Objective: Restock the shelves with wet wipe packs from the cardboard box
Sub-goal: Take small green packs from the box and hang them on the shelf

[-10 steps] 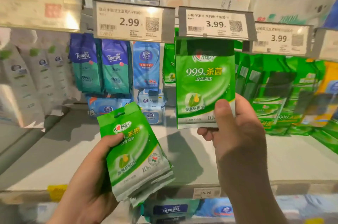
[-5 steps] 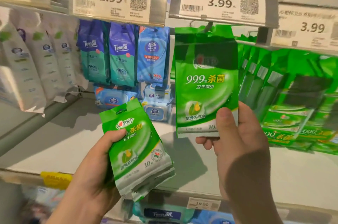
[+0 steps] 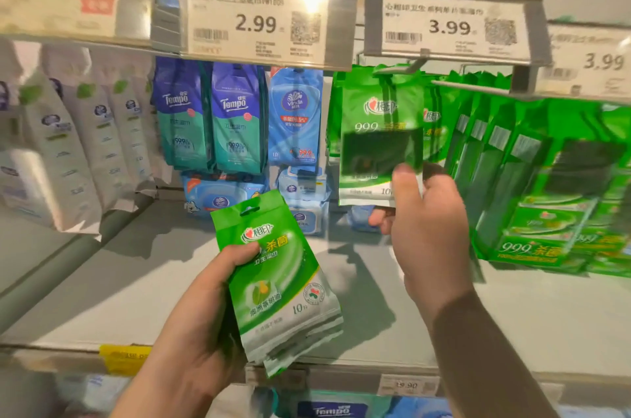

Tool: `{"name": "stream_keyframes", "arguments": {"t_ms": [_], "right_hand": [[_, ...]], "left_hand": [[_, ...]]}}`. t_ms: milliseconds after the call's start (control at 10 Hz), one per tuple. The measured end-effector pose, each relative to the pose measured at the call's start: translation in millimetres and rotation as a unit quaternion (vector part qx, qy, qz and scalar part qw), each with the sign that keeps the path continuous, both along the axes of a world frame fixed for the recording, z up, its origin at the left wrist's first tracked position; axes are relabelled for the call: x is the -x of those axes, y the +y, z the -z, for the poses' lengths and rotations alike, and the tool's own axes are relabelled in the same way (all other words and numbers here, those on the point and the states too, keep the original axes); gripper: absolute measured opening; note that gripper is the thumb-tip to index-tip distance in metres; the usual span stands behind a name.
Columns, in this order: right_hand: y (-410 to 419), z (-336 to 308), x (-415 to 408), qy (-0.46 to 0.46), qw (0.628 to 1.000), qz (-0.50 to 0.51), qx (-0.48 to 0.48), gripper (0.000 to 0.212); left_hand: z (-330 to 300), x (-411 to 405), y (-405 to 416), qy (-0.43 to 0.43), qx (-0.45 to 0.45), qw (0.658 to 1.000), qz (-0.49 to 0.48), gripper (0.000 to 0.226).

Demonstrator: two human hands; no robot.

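While the left hand (image 3: 205, 311) grips a small stack of green wet wipe packs (image 3: 280, 284) low over the grey shelf (image 3: 129, 277), thumb across the front, the right hand (image 3: 426, 229) pinches the bottom edge of one more green pack (image 3: 379, 130) hanging from the peg hook (image 3: 406, 67) under the middle 3.99 price tag (image 3: 450, 28). Just right of that there's a whole row of the same green packs (image 3: 532, 178), with blue Tempo packs (image 3: 211, 117) off to the left.
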State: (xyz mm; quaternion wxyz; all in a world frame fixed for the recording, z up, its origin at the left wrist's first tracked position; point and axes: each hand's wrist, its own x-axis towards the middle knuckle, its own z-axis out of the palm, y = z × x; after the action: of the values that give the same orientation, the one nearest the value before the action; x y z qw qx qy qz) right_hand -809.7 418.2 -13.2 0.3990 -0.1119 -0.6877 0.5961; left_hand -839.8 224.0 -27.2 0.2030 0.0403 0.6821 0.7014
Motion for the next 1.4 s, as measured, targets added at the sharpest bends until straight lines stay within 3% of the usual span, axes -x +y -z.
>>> {"name": "stream_keyframes", "arguments": {"t_ms": [100, 200, 300, 500, 700, 800, 900, 1000, 1100, 1200, 1300, 1400], "right_hand": [[2.1, -0.8, 21.8, 0.001, 0.998, -0.025, 0.049, 0.013], [5.5, 0.6, 38.4, -0.013, 0.998, -0.021, 0.055, 0.016], [8.6, 5.2, 52.9, -0.007, 0.998, -0.02, 0.066, 0.015], [13.4, 13.3, 64.8, -0.016, 0.988, -0.073, 0.133, 0.019], [15.4, 28.9, 45.9, -0.101, 0.955, -0.151, 0.236, 0.019], [9.4, 32.9, 24.2, -0.161, 0.947, -0.175, 0.214, 0.017], [-1.6, 28.6, -2.9, -0.248, 0.938, -0.221, 0.095, 0.04], [-15.2, 21.6, -26.0, -0.323, 0.91, -0.254, -0.052, 0.07], [-19.0, 25.5, -33.4, -0.337, 0.897, -0.245, -0.147, 0.063], [-16.3, 33.9, -32.5, -0.34, 0.894, -0.234, -0.176, 0.038], [-16.8, 38.1, -34.5, -0.36, 0.892, -0.245, -0.118, 0.03], [-14.7, 43.9, -36.4, -0.363, 0.895, -0.251, -0.059, 0.028]], "left_hand": [[8.4, 5.6, -21.0, -0.029, -0.074, 0.996, -0.045, 0.045], [11.0, 9.0, -13.0, -0.042, -0.088, 0.994, -0.047, 0.027], [10.3, 2.1, -5.0, -0.006, -0.06, 0.998, 0.034, 0.026], [5.5, 7.0, 12.5, -0.051, -0.174, 0.978, -0.101, 0.09], [9.5, 7.9, 14.5, -0.086, -0.209, 0.968, -0.107, 0.031], [31.1, -11.1, 7.2, -0.169, -0.283, 0.943, -0.043, 0.051], [29.7, -19.4, 8.5, -0.21, -0.302, 0.93, -0.02, 0.028], [16.0, -12.4, 19.1, -0.118, -0.212, 0.97, -0.011, 0.053], [15.5, -9.3, 31.3, -0.125, -0.202, 0.97, -0.057, 0.042], [19.2, -11.2, 34.5, -0.126, -0.2, 0.97, -0.06, 0.053], [32.8, -16.9, 28.5, -0.078, -0.222, 0.971, -0.049, 0.074], [39.2, -24.5, 21.4, -0.096, -0.235, 0.966, 0.043, 0.07]]}}
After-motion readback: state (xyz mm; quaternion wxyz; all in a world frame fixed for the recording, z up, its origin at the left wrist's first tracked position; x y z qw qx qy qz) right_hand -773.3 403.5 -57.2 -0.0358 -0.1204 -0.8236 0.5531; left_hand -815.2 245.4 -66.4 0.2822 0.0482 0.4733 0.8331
